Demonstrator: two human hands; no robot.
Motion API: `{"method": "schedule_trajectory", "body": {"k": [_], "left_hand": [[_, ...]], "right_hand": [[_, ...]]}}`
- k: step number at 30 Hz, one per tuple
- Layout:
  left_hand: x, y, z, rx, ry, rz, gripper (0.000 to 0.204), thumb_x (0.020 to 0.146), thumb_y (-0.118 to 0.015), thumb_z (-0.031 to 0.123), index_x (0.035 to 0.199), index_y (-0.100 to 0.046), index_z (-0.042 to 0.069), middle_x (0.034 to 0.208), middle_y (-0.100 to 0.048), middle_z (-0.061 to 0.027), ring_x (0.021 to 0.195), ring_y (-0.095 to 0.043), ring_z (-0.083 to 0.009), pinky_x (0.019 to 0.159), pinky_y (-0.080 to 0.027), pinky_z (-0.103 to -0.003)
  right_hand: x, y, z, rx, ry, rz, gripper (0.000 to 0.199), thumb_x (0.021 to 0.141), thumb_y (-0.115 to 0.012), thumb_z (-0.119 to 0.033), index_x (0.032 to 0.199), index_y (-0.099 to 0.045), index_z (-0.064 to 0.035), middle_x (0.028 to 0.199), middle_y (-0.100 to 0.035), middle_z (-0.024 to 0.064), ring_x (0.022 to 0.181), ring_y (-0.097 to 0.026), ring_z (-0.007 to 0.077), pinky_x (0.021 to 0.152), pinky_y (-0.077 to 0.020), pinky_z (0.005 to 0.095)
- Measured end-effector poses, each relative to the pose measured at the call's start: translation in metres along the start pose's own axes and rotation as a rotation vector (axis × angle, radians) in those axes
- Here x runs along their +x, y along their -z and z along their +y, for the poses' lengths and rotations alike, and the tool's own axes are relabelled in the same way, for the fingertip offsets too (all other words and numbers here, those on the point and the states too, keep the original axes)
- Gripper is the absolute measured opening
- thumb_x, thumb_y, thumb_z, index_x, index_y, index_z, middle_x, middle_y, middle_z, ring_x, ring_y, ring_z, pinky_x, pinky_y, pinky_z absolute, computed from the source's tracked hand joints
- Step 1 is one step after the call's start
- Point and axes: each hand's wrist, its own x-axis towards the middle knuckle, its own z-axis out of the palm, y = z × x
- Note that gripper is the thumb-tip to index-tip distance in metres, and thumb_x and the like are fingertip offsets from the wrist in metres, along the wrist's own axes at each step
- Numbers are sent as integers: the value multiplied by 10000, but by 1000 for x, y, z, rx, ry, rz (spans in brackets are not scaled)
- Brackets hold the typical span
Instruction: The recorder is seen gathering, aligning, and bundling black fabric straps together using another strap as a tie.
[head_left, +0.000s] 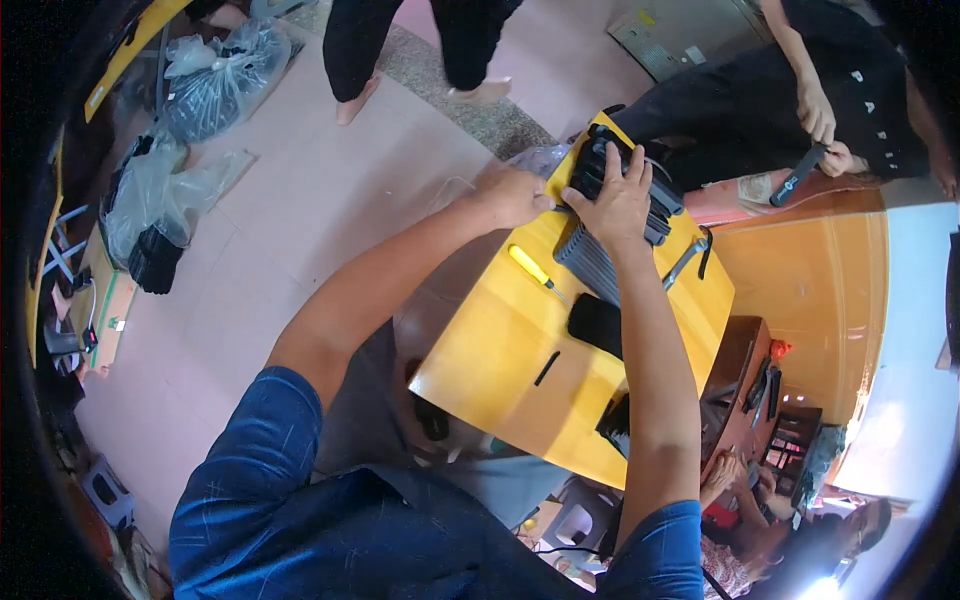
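Note:
A black ribbed device (588, 165), its kind unclear, lies at the far end of a yellow table (470, 350). My right hand (617, 203) rests on it with fingers spread. At the device's left side my left hand (512, 198) is closed; a thin dark piece shows between it and the device, too small to name. Just below my right hand is a grey ribbed part (586, 262). Nearer to me lie a yellow-handled screwdriver (530, 263), a black block-like piece (594, 325) and a short black strip (547, 368). A wrench (685, 262) lies right of my right forearm.
Across the table at the right, a person in black holds a dark tool (798, 177). Another person's legs (400, 50) stand at the far left of the table. Plastic bags (222, 82) lie on the floor at left. More people sit at a brown table (745, 400) at lower right.

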Motion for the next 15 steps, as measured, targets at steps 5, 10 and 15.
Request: {"method": "schedule_trajectory", "body": {"k": [5, 10, 15], "left_hand": [[-1, -3, -12, -73, -79, 27, 347, 946, -632, 366, 885, -645, 24, 864, -677, -206, 835, -656, -400, 744, -499, -498], [2, 0, -8, -168, -92, -17, 349, 952, -630, 365, 894, -637, 21, 859, -672, -200, 815, -651, -385, 730, -491, -486], [4, 8, 7, -209, -145, 37, 353, 954, -630, 370, 877, -639, 26, 828, -670, -189, 787, -645, -369, 711, -484, -474]], "right_hand": [[9, -22, -6, 15, -50, 17, 898, 776, -748, -359, 1543, -329, -155, 1600, -230, 269, 1469, -209, 504, 1108, -410, 560], [13, -23, 21, 178, 106, 132, 790, 783, -711, -343, 1476, -434, -85, 1526, -360, 298, 1427, -289, 513, 1171, -319, 534], [7, -16, 19, 204, 68, 102, 857, 755, -751, -399, 1475, -439, -57, 1533, -357, 305, 1424, -317, 488, 1185, -300, 509]]}}
